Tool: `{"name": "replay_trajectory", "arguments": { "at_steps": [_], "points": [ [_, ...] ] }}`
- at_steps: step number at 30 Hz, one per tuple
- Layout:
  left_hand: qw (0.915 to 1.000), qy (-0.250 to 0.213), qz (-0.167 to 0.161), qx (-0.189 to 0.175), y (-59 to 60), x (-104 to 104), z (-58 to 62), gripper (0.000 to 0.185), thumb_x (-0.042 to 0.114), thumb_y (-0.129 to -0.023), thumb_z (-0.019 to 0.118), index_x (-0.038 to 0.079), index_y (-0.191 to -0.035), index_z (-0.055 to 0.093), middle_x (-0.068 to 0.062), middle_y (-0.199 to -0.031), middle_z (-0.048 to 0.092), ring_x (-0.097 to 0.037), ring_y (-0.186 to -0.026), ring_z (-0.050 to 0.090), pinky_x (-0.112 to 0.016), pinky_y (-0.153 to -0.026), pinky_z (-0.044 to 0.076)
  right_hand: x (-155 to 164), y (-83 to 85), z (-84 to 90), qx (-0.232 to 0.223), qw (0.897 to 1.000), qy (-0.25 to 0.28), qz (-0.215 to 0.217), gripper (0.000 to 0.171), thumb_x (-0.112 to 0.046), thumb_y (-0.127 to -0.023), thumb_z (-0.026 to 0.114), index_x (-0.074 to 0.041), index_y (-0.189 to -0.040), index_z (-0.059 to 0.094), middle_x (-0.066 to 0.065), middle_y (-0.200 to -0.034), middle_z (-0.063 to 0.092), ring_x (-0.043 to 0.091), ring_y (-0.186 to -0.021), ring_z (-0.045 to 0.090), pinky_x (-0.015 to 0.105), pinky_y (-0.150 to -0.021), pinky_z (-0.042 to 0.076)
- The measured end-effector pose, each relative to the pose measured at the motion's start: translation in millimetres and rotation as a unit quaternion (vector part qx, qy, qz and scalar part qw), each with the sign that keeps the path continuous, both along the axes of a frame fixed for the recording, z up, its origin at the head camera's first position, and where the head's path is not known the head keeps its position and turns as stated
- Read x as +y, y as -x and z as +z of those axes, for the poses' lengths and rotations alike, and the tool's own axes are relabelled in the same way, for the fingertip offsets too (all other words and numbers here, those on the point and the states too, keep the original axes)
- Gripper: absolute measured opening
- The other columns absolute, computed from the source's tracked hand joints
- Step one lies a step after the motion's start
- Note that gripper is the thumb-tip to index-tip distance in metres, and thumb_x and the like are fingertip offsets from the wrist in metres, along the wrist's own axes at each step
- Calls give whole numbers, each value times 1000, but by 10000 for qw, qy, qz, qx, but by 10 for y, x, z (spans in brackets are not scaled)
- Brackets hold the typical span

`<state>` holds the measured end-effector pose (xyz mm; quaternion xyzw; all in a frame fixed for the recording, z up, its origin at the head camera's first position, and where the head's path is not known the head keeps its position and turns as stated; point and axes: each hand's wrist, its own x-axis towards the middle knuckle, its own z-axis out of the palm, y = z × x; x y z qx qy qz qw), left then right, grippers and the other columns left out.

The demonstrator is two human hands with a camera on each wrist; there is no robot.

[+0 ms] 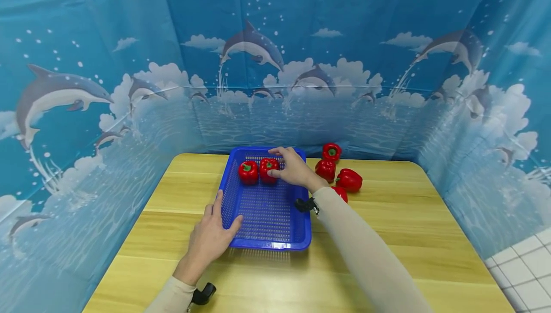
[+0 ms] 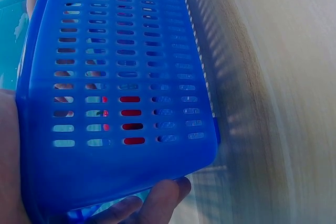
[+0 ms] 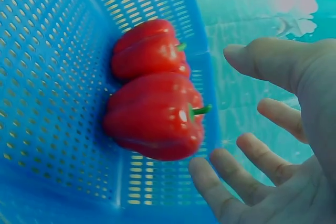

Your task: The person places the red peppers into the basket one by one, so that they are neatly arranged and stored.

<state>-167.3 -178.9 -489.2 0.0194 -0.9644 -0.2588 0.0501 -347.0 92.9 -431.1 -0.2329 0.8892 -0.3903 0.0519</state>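
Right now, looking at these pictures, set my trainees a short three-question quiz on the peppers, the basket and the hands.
1. How many red bell peppers lie inside the blue basket?
2. True or false: the right hand grips a pepper.
3. Which hand holds the basket's rim: A left, B right?

Key:
1. Two: the left pepper and the right pepper, side by side at the far end.
2. False; its fingers are spread open beside them.
3. A, the left hand.

The person wears long, close-fitting beige sleeves [image 1: 366, 251] that reach down to both wrists. A small black camera mount [image 1: 305, 204] is strapped at the right wrist, and another black mount [image 1: 203, 294] sits at the left wrist. Both hands are bare.
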Motion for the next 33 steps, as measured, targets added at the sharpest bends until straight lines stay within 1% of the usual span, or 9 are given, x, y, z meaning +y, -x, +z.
{"name": "replay_trajectory", "arguments": {
  "at_steps": [2, 7, 10, 13, 17, 21, 27, 29, 33],
  "points": [
    [10000, 42, -1, 7, -1, -1, 4, 105, 60, -112, 71, 11, -188, 18, -34, -162, 58, -31, -78, 64, -38, -60, 56, 37, -51, 50, 28, 9999, 24, 98, 69, -25, -109, 86, -12, -170, 56, 25, -171, 52, 49, -156, 60, 64, -125, 57],
    [10000, 21, 1, 25, -2, 3, 15, 105, 59, -112, 71, 11, -188, 18, -33, -156, 60, -29, -74, 60, -34, -56, 49, 140, -157, 127, 109, 9993, 157, 326, 66, -24, -112, 82, -11, -171, 55, 25, -169, 51, 50, -157, 58, 65, -125, 57],
    [10000, 40, 11, 1, -6, 7, 17, 105, 60, -112, 70, 11, -188, 18, -33, -156, 60, -29, -74, 60, -34, -56, 49, 212, -211, 127, 204, 9986, 140, 457, 65, -27, -114, 79, -10, -172, 54, 23, -170, 52, 50, -157, 57, 68, -126, 55],
    [10000, 60, 17, -23, -9, 5, 13, 105, 61, -112, 70, 11, -188, 17, -33, -158, 60, -29, -74, 61, -34, -57, 51, 291, -291, 133, 318, 9982, 35, 517, 65, -31, -114, 78, -11, -171, 55, 20, -170, 54, 47, -158, 58, 67, -128, 54],
    [10000, 68, 8, -44, -10, 4, 5, 106, 62, -111, 70, 11, -188, 17, -32, -160, 59, -30, -77, 62, -34, -58, 52, 384, -418, 146, 462, 9977, -147, 479, 64, -34, -113, 79, -16, -171, 57, 15, -170, 55, 41, -159, 59, 64, -129, 54],
    [10000, 65, -9, -53, -13, 6, -4, 108, 62, -111, 71, 10, -188, 16, -32, -161, 58, -31, -79, 63, -35, -60, 55, 464, -509, 135, 628, 9969, -264, 405, 64, -35, -113, 80, -17, -170, 58, 15, -169, 58, 42, -159, 60, 65, -128, 55],
    [10000, 25, -10, -77, -13, 13, -3, 108, 60, -111, 72, 10, -188, 15, -33, -160, 58, -30, -76, 61, -33, -57, 51, 609, -595, 73, 925, 9947, -362, 268, 61, -33, -112, 81, -18, -168, 61, 16, -166, 62, 42, -155, 62, 67, -125, 57],
    [10000, 21, -8, -69, -9, 13, -3, 108, 60, -111, 72, 11, -188, 15, -33, -161, 58, -30, -77, 62, -33, -58, 51, 668, -616, 50, 961, 9945, -373, 208, 59, -33, -112, 81, -20, -167, 62, 14, -167, 62, 42, -155, 62, 67, -124, 58],
    [10000, 42, -21, -49, -5, 12, 1, 107, 60, -112, 70, 10, -188, 15, -34, -161, 58, -30, -77, 63, -34, -58, 53, 794, -665, 6, 865, 9956, -350, 89, 57, -32, -113, 80, -22, -166, 62, 13, -173, 58, 44, -157, 61, 67, -123, 58]
  ]
}}
